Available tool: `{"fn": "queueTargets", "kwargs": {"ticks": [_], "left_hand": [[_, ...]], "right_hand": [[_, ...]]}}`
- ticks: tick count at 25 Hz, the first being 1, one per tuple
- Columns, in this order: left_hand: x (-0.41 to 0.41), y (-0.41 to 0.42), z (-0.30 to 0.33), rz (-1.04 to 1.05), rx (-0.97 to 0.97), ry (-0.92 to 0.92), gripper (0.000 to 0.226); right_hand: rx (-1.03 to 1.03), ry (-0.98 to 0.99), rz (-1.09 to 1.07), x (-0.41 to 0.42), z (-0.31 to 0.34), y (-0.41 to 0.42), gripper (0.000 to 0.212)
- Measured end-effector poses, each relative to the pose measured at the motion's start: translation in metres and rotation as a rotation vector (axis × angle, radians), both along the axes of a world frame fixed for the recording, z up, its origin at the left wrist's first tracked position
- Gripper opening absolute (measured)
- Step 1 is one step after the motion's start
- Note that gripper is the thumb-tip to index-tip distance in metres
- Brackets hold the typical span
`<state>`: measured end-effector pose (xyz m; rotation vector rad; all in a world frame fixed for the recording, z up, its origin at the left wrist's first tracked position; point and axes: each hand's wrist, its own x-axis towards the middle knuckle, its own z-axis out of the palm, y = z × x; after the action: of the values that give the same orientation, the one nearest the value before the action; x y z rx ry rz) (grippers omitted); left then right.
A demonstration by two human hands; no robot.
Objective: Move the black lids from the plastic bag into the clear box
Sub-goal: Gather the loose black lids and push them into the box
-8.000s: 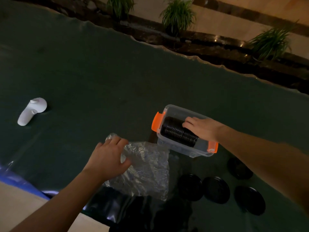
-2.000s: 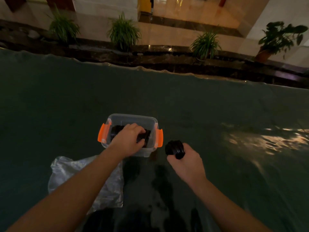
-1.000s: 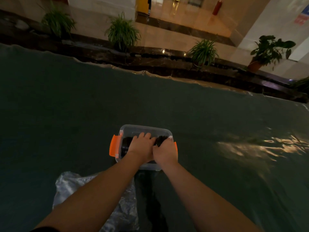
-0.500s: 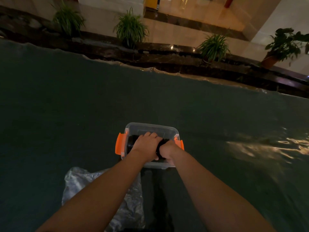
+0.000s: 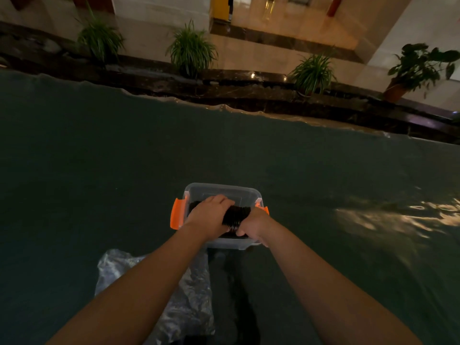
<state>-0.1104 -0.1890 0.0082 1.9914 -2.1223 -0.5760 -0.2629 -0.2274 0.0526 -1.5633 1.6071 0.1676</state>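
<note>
My left hand (image 5: 210, 216) covering most of the black lids (image 5: 236, 216), my right hand's fingers out of sight, plastic bag (image 5: 189, 307) partly under my forearm

No text, label, brand, number or sign is legible anywhere in the frame; the dim light shows only unmarked surfaces.

We count one clear box (image 5: 222, 191) on the dark green table cover (image 5: 99, 170), with two orange latches, one at each end of the box. Inside the box lies one row of black lids (image 5: 236, 216), too tightly packed for us to number. Two hands reach into the box. One crumpled plastic bag (image 5: 189, 302) lies just before the box. Beyond the box stand four potted plants.
</note>
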Motion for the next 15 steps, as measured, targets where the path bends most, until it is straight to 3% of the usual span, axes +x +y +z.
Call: {"fn": "queueTargets", "kwargs": {"ticks": [2, 7, 15], "left_hand": [[0.012, 0.015, 0.011, 0.029, -0.045, -0.021, 0.067], [0.053, 0.074, 0.042, 0.138, -0.161, 0.054, 0.065], [0.112, 0.186, 0.021, 0.345, -0.111, 0.008, 0.065]], "right_hand": [[-0.054, -0.101, -0.044, -0.012, 0.013, 0.009, 0.047], [-0.139, -0.409, -0.050, -0.035, 0.041, 0.041, 0.061], [-0.564, -0.385, 0.507, 0.000, 0.027, 0.118, 0.059]]}}
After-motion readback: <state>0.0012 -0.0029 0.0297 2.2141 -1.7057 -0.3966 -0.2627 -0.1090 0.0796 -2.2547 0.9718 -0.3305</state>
